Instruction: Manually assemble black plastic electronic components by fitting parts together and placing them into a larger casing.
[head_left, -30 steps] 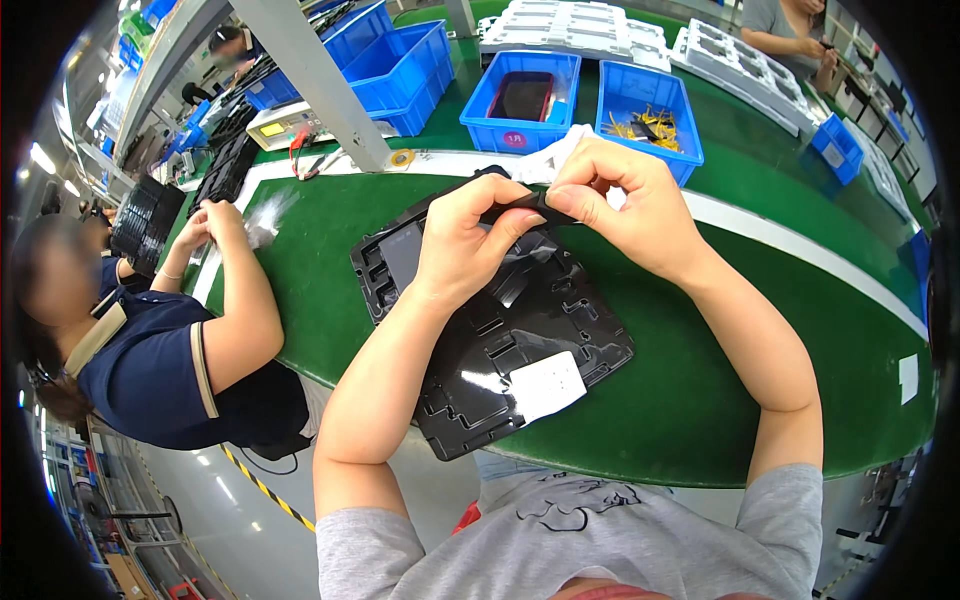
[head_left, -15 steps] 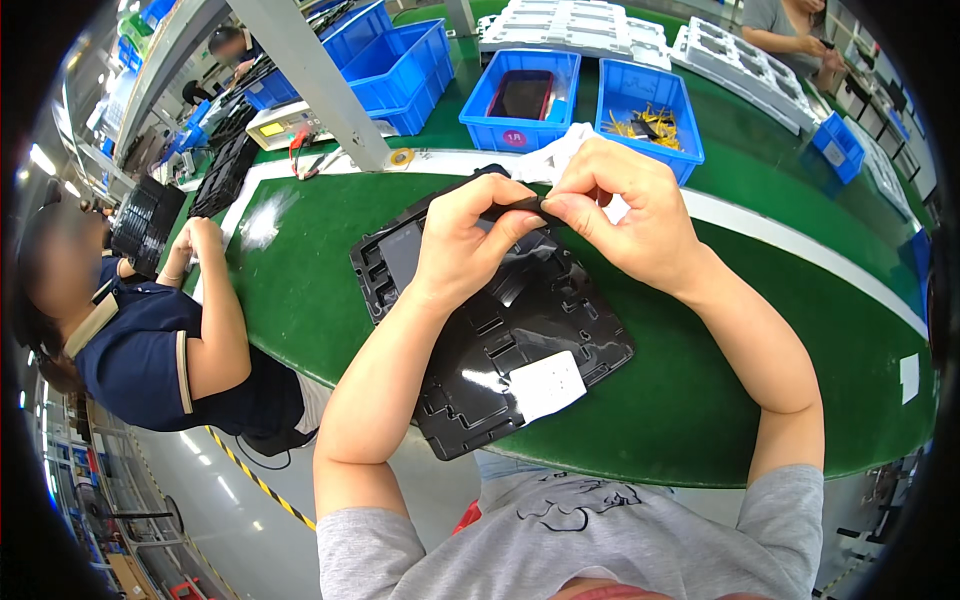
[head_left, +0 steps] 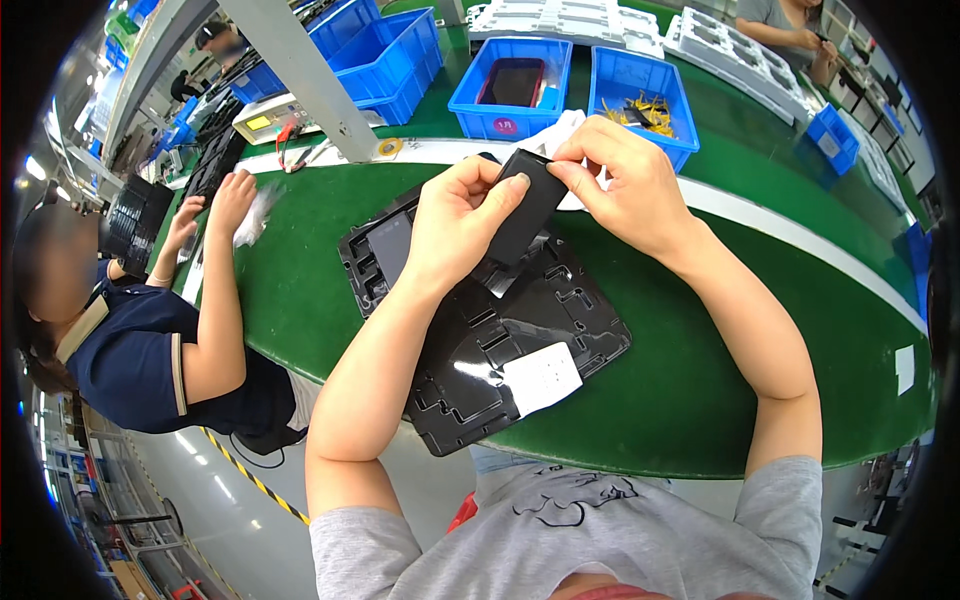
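Note:
A flat black rectangular device [head_left: 525, 210], phone-like in shape, is tilted with its broad face toward me above a black plastic tray. My left hand [head_left: 455, 225] grips its left side, thumb on the face and fingers behind. At its upper right corner, my right hand [head_left: 635, 190] pinches with thumb and forefinger; whether a small piece lies between those fingertips is hidden. Below, the moulded black tray [head_left: 465, 350] rests askew on the green table. It carries a dark grey flat piece [head_left: 392, 240] in its upper left and a white paper sheet [head_left: 542, 380] near its lower edge.
Beyond my hands lies white cloth or wrap [head_left: 548, 140]. Behind it stand a blue bin [head_left: 490, 122] with a red-edged device and another blue bin [head_left: 672, 145] with yellow-wired parts. A metal post [head_left: 300, 80] rises at left, near a co-worker [head_left: 150, 340] seated at the table.
The black device has turned from edge-on to showing its broad face, and my hands have shifted slightly. The co-worker at left has raised both hands, with clear wrap nearby.

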Tool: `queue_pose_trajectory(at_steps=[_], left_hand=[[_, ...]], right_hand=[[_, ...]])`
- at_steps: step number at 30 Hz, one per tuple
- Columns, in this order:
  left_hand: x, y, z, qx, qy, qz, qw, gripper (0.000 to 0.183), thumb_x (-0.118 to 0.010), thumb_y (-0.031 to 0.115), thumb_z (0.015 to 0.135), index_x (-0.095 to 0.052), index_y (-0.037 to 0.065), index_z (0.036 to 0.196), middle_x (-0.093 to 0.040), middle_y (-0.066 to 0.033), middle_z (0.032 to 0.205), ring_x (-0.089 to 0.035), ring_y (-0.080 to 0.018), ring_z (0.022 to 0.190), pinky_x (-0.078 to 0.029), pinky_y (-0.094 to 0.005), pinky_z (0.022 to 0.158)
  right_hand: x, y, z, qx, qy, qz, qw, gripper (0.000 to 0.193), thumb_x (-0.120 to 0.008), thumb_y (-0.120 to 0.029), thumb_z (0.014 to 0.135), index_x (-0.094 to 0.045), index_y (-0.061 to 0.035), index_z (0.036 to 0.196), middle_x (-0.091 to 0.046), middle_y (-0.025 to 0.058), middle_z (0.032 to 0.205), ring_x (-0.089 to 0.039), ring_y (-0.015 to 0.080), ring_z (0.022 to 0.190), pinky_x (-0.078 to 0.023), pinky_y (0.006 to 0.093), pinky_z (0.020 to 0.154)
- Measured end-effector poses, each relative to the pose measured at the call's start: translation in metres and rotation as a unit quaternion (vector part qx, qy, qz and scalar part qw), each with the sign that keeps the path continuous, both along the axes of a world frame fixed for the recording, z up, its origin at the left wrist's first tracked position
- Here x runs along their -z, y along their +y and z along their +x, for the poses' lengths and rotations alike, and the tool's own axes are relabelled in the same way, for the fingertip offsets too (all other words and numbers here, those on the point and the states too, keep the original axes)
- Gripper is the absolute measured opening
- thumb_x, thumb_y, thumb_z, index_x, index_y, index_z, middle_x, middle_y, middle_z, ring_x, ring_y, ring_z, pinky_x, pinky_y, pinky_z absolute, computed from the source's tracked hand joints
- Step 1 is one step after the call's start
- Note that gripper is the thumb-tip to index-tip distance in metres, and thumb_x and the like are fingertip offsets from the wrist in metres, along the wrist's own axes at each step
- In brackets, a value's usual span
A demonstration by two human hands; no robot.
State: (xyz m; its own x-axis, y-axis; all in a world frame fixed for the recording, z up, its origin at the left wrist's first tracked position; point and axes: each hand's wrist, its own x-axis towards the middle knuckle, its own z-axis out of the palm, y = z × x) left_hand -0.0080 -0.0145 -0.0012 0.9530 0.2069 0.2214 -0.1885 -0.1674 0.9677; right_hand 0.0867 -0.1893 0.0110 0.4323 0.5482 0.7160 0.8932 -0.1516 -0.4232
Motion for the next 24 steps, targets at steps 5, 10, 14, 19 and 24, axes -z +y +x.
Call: queue_pose_trajectory(at_steps=[5,10,14,19,24], left_hand=[[0.001,0.003,0.0,0.04,0.004,-0.035,0.999,0.028,-0.063,0.01,0.088,-0.06,-0.003,0.113,-0.066,-0.0068,0.099,-0.061,-0.0095,0.087,-0.049,-0.0236,0.079],[0.001,0.004,0.001,0.07,-0.025,-0.052,0.996,0.028,-0.063,0.008,0.088,-0.06,-0.002,0.113,-0.065,-0.0063,0.101,-0.06,-0.0102,0.09,-0.048,-0.025,0.082],[0.0,0.006,0.002,0.089,-0.037,-0.042,0.994,0.028,-0.063,0.008,0.088,-0.059,-0.002,0.114,-0.065,-0.0061,0.102,-0.059,-0.0108,0.091,-0.047,-0.0258,0.084],[0.003,0.012,0.004,0.071,-0.023,-0.067,0.995,0.025,-0.061,0.007,0.088,-0.059,-0.001,0.112,-0.065,-0.0063,0.098,-0.06,-0.0093,0.087,-0.049,-0.0252,0.08],[0.003,0.011,0.008,0.018,0.004,-0.094,0.995,0.022,-0.06,0.007,0.088,-0.06,-0.002,0.108,-0.066,-0.0062,0.094,-0.061,-0.0088,0.083,-0.05,-0.0236,0.074]], right_hand=[[-0.001,0.0,0.002,-0.084,0.253,0.005,0.964,0.018,-0.063,-0.018,0.086,-0.062,-0.0026,0.076,-0.06,-0.0011,0.072,-0.053,0.0072,0.062,-0.041,0.0218,0.056],[-0.007,-0.004,0.011,-0.162,0.442,-0.014,0.882,0.019,-0.063,-0.022,0.085,-0.062,-0.0058,0.075,-0.06,-0.0008,0.071,-0.055,0.0079,0.06,-0.043,0.0217,0.057],[-0.004,-0.003,0.012,-0.181,0.528,0.002,0.83,0.019,-0.063,-0.022,0.086,-0.063,-0.0059,0.076,-0.06,-0.0002,0.071,-0.054,0.008,0.06,-0.043,0.0215,0.057],[0.0,0.0,0.015,-0.179,0.464,0.007,0.867,0.019,-0.062,-0.024,0.087,-0.064,-0.0044,0.085,-0.06,0.0001,0.075,-0.054,0.0072,0.061,-0.043,0.0217,0.058],[0.006,-0.003,0.022,-0.147,0.237,0.019,0.96,0.015,-0.066,-0.014,0.082,-0.064,-0.004,0.094,-0.059,-0.0016,0.077,-0.053,0.0057,0.066,-0.042,0.0221,0.057]])
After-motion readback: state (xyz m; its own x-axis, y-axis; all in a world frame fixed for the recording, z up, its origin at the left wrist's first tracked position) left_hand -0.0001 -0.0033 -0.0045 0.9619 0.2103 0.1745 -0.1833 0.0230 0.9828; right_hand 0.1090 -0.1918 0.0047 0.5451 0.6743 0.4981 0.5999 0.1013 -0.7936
